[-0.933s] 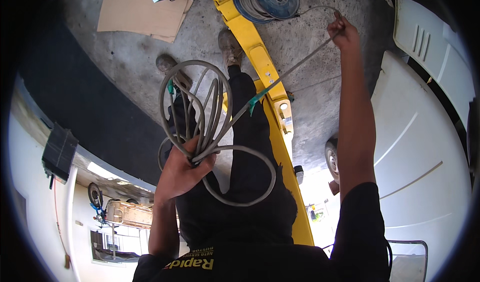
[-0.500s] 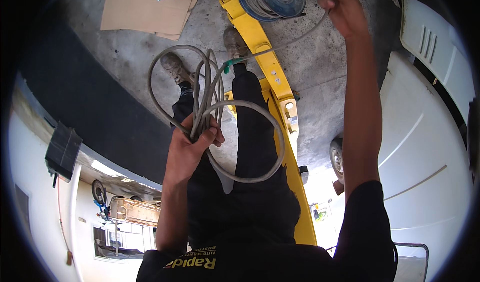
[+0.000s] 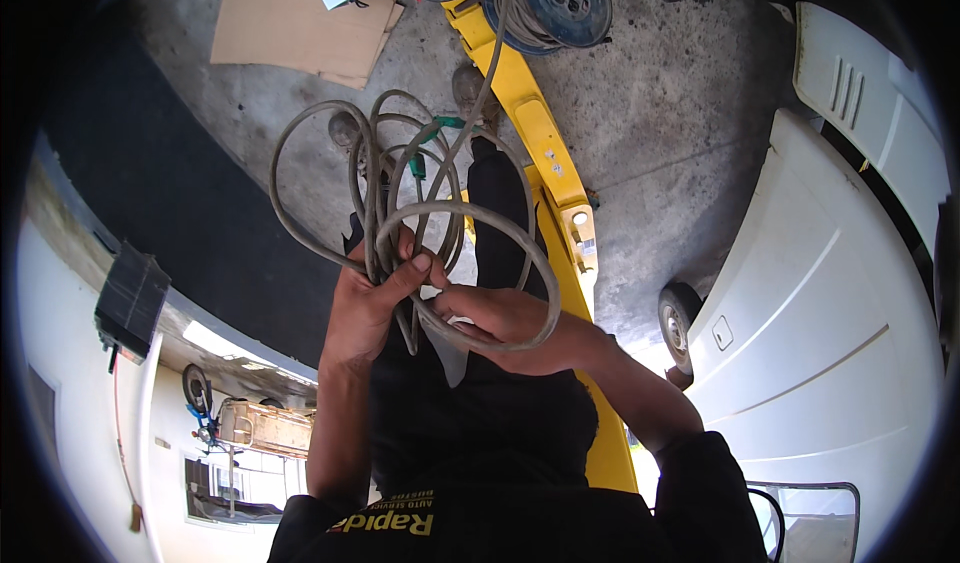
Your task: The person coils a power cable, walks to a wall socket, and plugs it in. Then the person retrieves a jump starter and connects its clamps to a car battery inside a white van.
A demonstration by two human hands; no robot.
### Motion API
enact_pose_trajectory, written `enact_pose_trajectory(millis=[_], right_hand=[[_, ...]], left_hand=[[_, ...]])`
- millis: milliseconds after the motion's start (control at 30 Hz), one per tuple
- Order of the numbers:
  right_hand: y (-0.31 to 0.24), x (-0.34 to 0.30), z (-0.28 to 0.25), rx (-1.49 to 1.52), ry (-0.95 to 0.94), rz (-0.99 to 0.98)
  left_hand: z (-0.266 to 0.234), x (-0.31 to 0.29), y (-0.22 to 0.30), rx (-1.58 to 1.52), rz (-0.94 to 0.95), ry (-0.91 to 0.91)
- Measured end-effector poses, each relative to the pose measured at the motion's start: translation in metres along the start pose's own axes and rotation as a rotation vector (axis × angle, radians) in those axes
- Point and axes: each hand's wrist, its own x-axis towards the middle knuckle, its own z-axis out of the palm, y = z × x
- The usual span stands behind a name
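Concrete floor (image 3: 665,98) spreads between the edges of yellow beam (image 3: 545,138) and white vehicle (image 3: 820,283), while above the legs (image 3: 490,188) the left hand (image 3: 362,308) clasps the coiled cable (image 3: 371,208) beside the right hand (image 3: 505,325), whose fingers' grip is unclear.

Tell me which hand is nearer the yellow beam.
Right. The right hand is just left of the yellow beam in view, its forearm crossing in front; the left hand is farther left, gripping the coiled cable.
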Motion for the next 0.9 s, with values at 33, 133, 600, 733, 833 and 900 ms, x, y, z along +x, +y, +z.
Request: enact_pose_trajectory(millis=[33,133,600,733,833,900], right_hand=[[0.017,-0.002,-0.017,0.043,-0.012,-0.146],[0.058,-0.007,-0.085,0.319,0.236,-0.015],[0.135,0.160,-0.278,1.248,1.013,-0.070],[0.198,0.098,-0.266,1.208,0.847,0.334],[0.223,0.036,-0.296,1.192,1.092,0.420],[0.230,-0.001,-0.328,1.195,1.307,0.376]], left_hand=[[-0.003,-0.002,-0.001,0.037,-0.001,0.007],[-0.003,-0.010,-0.003,0.075,0.030,0.047],[-0.007,-0.018,-0.006,0.330,0.065,0.068],[-0.015,-0.029,0.005,0.218,-0.019,0.124],[-0.024,-0.033,-0.003,0.183,-0.064,0.086],[-0.024,-0.029,-0.012,0.243,-0.087,0.089]])
